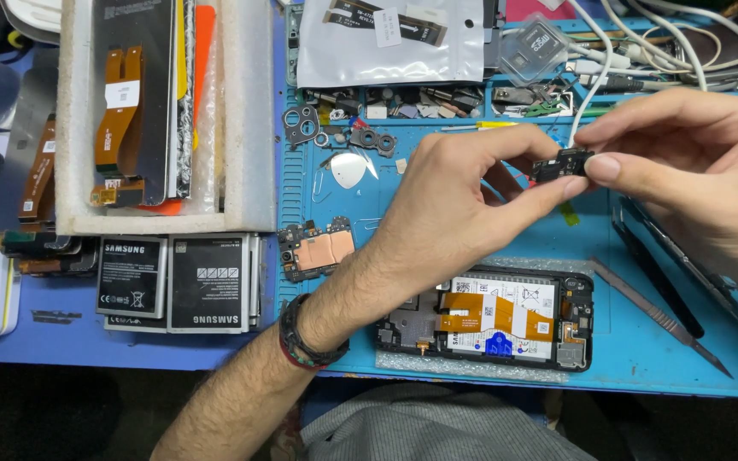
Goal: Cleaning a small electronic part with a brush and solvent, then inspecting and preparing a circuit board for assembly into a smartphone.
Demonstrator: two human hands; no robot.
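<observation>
My left hand (450, 205) and my right hand (685, 149) meet above the blue work mat (437, 205). Between their fingertips they pinch a small black circuit board (561, 164). Below the hands lies an opened phone (489, 320) on its face, showing a white battery, an orange flex cable and a blue tab. A black wristband sits on my left wrist. A copper-shielded motherboard (316, 249) rests on the mat left of my left forearm.
A foam tray (160, 115) with screens and orange flex cables stands at the left, two phone batteries (177, 282) in front of it. Camera bezels (301, 124), a white pick (348, 169), metal pry tools (659, 316), a silver bag (390, 43) and white cables (642, 43) surround the mat.
</observation>
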